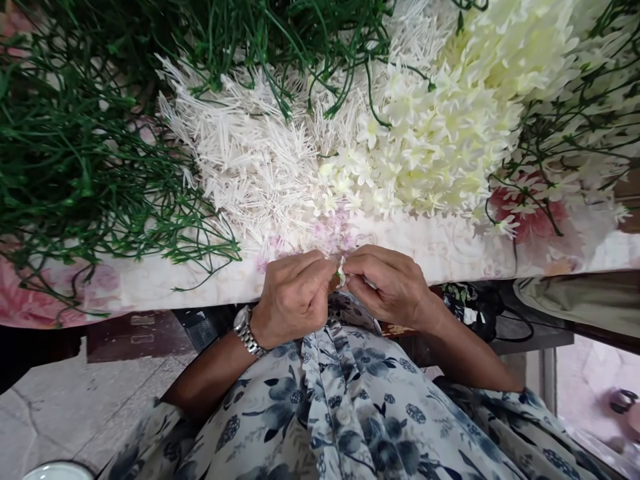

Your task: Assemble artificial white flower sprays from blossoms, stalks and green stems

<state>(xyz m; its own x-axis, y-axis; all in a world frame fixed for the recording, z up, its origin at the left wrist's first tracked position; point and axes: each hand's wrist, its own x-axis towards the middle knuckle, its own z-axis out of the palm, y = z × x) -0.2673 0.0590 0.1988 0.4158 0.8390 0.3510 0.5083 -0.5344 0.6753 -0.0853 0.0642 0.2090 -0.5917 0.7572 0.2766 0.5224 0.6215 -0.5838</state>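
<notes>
Close above the table's front edge, my left hand (297, 293), with a metal watch on its wrist, is closed in a pinch. Opposite it, the thumb and index finger of my right hand (387, 283) are pinched too. Between the fingertips of both hands is a small white artificial flower (342, 273) with a bit of green at its base; the fingers cover most of it. Just beyond my hands lies a heap of thin white sticks (260, 153), possibly flower stamens. Right of it are many loose pale-yellow blossoms (435, 147).
Green plastic stems (90, 167) are heaped at the left and back. Assembled white flowers on stems (575, 147) lie at the right. A flowered cloth (440, 243) covers the table. Below right, a black bundle with a cable (475, 317) rests on a ledge.
</notes>
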